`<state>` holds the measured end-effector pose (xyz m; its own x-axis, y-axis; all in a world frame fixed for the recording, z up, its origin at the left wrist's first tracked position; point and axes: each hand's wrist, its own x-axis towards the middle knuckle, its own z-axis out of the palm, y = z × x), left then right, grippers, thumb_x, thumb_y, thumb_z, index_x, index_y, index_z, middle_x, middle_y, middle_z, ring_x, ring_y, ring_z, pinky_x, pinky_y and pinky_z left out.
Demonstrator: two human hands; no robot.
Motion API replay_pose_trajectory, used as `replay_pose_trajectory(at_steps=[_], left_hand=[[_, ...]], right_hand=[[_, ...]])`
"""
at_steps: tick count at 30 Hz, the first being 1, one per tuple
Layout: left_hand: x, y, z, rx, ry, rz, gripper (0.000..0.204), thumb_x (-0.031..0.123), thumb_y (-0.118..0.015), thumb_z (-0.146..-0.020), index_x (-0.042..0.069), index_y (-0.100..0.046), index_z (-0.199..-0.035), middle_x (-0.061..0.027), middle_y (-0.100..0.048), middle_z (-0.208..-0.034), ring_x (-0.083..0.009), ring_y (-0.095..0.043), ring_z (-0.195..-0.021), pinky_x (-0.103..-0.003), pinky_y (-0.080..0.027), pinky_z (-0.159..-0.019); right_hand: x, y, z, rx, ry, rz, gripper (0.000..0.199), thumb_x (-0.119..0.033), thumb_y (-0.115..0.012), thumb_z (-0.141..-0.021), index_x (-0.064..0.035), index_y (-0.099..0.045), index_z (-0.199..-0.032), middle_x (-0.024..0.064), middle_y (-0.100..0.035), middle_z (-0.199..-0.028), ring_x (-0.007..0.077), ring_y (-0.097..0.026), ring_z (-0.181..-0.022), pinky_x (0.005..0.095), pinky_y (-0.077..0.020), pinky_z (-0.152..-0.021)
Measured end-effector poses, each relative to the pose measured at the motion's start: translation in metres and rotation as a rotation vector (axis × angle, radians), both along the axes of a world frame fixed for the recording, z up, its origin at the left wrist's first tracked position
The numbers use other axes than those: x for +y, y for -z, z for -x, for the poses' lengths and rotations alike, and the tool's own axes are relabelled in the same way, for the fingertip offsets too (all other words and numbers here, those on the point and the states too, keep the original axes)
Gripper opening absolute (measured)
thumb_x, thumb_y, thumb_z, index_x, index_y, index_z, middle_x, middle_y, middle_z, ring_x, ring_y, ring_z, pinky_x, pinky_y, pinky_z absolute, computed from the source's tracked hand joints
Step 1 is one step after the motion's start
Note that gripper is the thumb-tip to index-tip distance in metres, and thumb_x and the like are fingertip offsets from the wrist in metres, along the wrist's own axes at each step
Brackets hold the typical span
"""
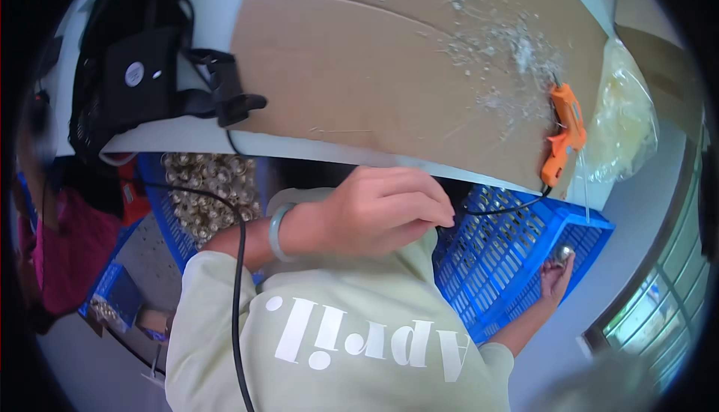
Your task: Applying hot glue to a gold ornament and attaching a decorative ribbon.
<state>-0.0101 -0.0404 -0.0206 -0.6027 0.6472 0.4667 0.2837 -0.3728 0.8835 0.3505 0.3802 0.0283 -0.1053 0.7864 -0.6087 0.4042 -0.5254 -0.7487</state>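
Observation:
My left hand [391,210], with a pale green bangle [277,232] on its wrist, is held in front of my body near the table edge. Its fingers are bent and pressed together, and nothing shows between them. Out at the right, my right hand [555,280] reaches down into a blue plastic crate [502,258]. Between its fingertips is a small shiny round piece [562,255], silvery and glassy-looking. An orange glue gun [567,135] lies on the cardboard-covered table [352,75] above that crate, its black cord trailing over the table edge.
Several shiny round pieces [213,191] fill another blue crate [172,217] at the left. Wispy glue scraps [517,49] litter the cardboard. A clear plastic bag [625,120] hangs at the table's right end. A black clamp stand [225,90] sits left; a black cable [238,292] crosses my left arm.

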Motion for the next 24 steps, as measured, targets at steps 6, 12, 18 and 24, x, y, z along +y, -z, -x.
replay_pose_trajectory(at_steps=[6,12,18,24], left_hand=[[-0.001,-0.006,0.001,-0.051,0.046,0.095,0.025,-0.015,-0.068,-0.072,-0.001,-0.067,-0.093,-0.0132,-0.069,-0.091,-0.0220,-0.067,-0.077,-0.029,-0.054,-0.063],[0.015,-0.017,0.008,-0.007,0.139,0.012,0.032,-0.016,-0.067,-0.074,-0.001,-0.065,-0.102,-0.0169,-0.066,-0.106,-0.0231,-0.067,-0.084,-0.029,-0.056,-0.067],[0.044,-0.045,0.010,-0.265,0.131,0.007,0.055,-0.002,-0.071,-0.079,-0.002,-0.049,-0.129,-0.0215,-0.054,-0.131,-0.0255,-0.065,-0.098,-0.032,-0.059,-0.076],[0.042,-0.042,0.027,-0.717,0.199,-0.171,0.077,0.019,-0.072,-0.085,-0.001,-0.027,-0.145,-0.0230,-0.045,-0.139,-0.0268,-0.062,-0.109,-0.035,-0.060,-0.079]], right_hand=[[-0.022,-0.016,0.002,0.028,-0.033,-0.175,0.032,-0.032,-0.062,-0.096,-0.0021,-0.058,-0.109,-0.0024,-0.045,-0.070,0.0093,-0.041,-0.064,0.0263,-0.0367,-0.060],[-0.064,-0.139,0.076,0.249,-0.281,-0.453,0.029,-0.014,-0.057,-0.098,0.0042,-0.053,-0.119,0.0000,-0.044,-0.079,0.0080,-0.038,-0.065,0.0241,-0.0338,-0.061],[-0.115,-0.158,0.209,0.633,-0.976,-0.466,0.019,-0.014,-0.050,-0.099,-0.0001,-0.053,-0.112,0.0028,-0.043,-0.087,0.0083,-0.041,-0.065,0.0228,-0.0326,-0.065],[-0.183,-0.123,0.318,0.809,-1.295,-0.192,0.019,-0.009,-0.052,-0.095,0.0032,-0.056,-0.108,0.0102,-0.052,-0.090,0.0150,-0.055,-0.072,0.0253,-0.0431,-0.068]])
